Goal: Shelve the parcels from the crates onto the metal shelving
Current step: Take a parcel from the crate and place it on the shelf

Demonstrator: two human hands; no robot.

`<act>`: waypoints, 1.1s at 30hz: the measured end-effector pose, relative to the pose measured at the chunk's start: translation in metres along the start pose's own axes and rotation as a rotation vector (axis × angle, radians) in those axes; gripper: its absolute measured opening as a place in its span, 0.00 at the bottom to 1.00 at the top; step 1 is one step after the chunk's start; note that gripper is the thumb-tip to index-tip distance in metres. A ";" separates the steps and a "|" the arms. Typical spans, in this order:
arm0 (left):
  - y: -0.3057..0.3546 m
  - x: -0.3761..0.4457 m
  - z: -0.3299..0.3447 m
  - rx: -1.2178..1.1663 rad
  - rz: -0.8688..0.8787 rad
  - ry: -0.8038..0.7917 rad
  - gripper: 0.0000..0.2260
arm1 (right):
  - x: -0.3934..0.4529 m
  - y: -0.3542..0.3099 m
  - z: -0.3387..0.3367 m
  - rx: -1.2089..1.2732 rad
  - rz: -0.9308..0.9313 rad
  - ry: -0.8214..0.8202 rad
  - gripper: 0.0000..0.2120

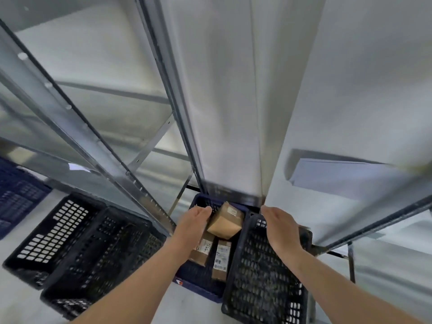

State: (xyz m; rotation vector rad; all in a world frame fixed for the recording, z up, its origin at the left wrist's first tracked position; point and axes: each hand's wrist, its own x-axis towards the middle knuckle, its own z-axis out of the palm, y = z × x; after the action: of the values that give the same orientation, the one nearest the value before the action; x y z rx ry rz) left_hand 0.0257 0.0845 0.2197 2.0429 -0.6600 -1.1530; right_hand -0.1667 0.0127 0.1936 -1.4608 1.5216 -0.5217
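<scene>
A small brown cardboard parcel (225, 222) with a white label sits tilted above the blue crate (198, 280). My left hand (194, 222) grips its left side, fingers curled over the upper edge. My right hand (279, 229) hovers to the right of the parcel with straight fingers, apart from it, over the rim of a black crate (264, 277). Two more labelled parcels lie in the blue crate, one (203, 250) partly under my left wrist and one (221, 257) beside it. The metal shelving (70, 127) rises in front, blurred.
Two black slatted crates (70, 242) stand on the floor at the left, with another blue crate (14, 192) at the far left edge. A pale flat package (339, 176) lies on a shelf at the right. A grey upright (350, 263) stands near my right arm.
</scene>
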 end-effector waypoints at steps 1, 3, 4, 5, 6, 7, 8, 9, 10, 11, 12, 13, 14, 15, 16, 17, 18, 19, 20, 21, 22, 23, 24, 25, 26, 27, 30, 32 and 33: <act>-0.002 0.009 0.004 0.003 -0.006 -0.003 0.10 | 0.006 0.004 0.004 0.000 0.008 -0.012 0.23; -0.009 0.031 0.013 0.019 -0.024 -0.031 0.10 | 0.019 0.013 0.012 -0.004 0.036 -0.012 0.23; -0.013 0.043 0.018 0.037 -0.036 -0.047 0.10 | 0.027 0.019 0.016 -0.003 0.056 -0.011 0.22; -0.018 0.056 0.023 0.056 -0.038 -0.062 0.10 | 0.035 0.025 0.021 -0.003 0.076 -0.014 0.22; -0.023 0.071 0.028 0.093 -0.023 -0.073 0.10 | 0.043 0.032 0.027 -0.004 0.100 -0.018 0.21; -0.029 0.088 0.032 0.147 0.008 -0.077 0.09 | 0.051 0.040 0.033 -0.008 0.117 -0.019 0.20; -0.036 0.105 0.037 0.203 0.032 -0.083 0.09 | 0.060 0.049 0.041 -0.008 0.134 -0.009 0.19; -0.044 0.122 0.042 0.253 0.052 -0.095 0.08 | 0.068 0.059 0.050 0.006 0.156 0.005 0.19; -0.053 0.140 0.047 0.294 0.054 -0.115 0.08 | 0.075 0.068 0.059 0.028 0.176 0.015 0.20; -0.064 0.157 0.054 0.332 0.046 -0.141 0.09 | 0.083 0.079 0.069 0.046 0.193 0.025 0.22; -0.077 0.174 0.060 0.366 0.031 -0.166 0.12 | 0.091 0.090 0.080 0.060 0.206 0.029 0.22; -0.091 0.192 0.067 0.392 0.019 -0.186 0.16 | 0.099 0.101 0.091 0.070 0.217 0.026 0.19; -0.107 0.210 0.074 0.407 0.001 -0.200 0.20 | 0.108 0.113 0.104 0.077 0.222 0.021 0.13; -0.122 0.227 0.081 0.410 -0.013 -0.202 0.22 | 0.118 0.125 0.116 0.086 0.227 0.017 0.08; -0.136 0.244 0.087 0.412 -0.031 -0.199 0.23 | 0.127 0.138 0.130 0.099 0.242 0.018 0.07; -0.150 0.259 0.093 0.413 -0.039 -0.195 0.23 | 0.137 0.152 0.143 0.111 0.254 0.020 0.07; -0.162 0.273 0.100 0.416 -0.045 -0.192 0.22 | 0.146 0.167 0.156 0.118 0.263 0.017 0.08; -0.172 0.286 0.108 0.420 -0.045 -0.191 0.22 | 0.156 0.180 0.167 0.125 0.269 0.008 0.08; -0.181 0.298 0.117 0.422 -0.050 -0.191 0.23 | 0.164 0.193 0.178 0.132 0.275 0.000 0.08; -0.190 0.310 0.123 0.421 -0.049 -0.184 0.24 | 0.174 0.203 0.189 0.141 0.281 -0.007 0.08; -0.199 0.324 0.130 0.417 -0.053 -0.173 0.25 | 0.183 0.214 0.201 0.157 0.291 -0.007 0.08; -0.208 0.339 0.136 0.413 -0.052 -0.153 0.26 | 0.193 0.225 0.213 0.173 0.305 -0.006 0.08; -0.216 0.354 0.143 0.409 -0.052 -0.133 0.27 | 0.202 0.236 0.223 0.195 0.320 -0.003 0.07; -0.223 0.367 0.150 0.405 -0.051 -0.118 0.27 | 0.210 0.248 0.233 0.212 0.333 -0.002 0.06; -0.231 0.381 0.158 0.400 -0.055 -0.109 0.28 | 0.218 0.259 0.243 0.220 0.339 0.001 0.06; -0.237 0.393 0.166 0.393 -0.058 -0.103 0.29 | 0.224 0.269 0.252 0.219 0.340 0.003 0.08; -0.255 0.426 0.187 0.372 -0.055 -0.089 0.32 | 0.237 0.293 0.272 0.195 0.355 0.002 0.12; -0.265 0.443 0.197 0.357 -0.054 -0.088 0.34 | 0.245 0.306 0.280 0.177 0.369 0.005 0.14; -0.270 0.449 0.200 0.363 -0.062 -0.094 0.34 | 0.248 0.312 0.283 0.168 0.372 0.007 0.14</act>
State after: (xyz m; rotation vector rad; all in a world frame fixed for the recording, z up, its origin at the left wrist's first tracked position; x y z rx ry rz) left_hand 0.0896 -0.1255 -0.2966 2.3338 -0.9134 -1.2419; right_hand -0.0650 -0.0742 -0.2769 -1.0175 1.6641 -0.4169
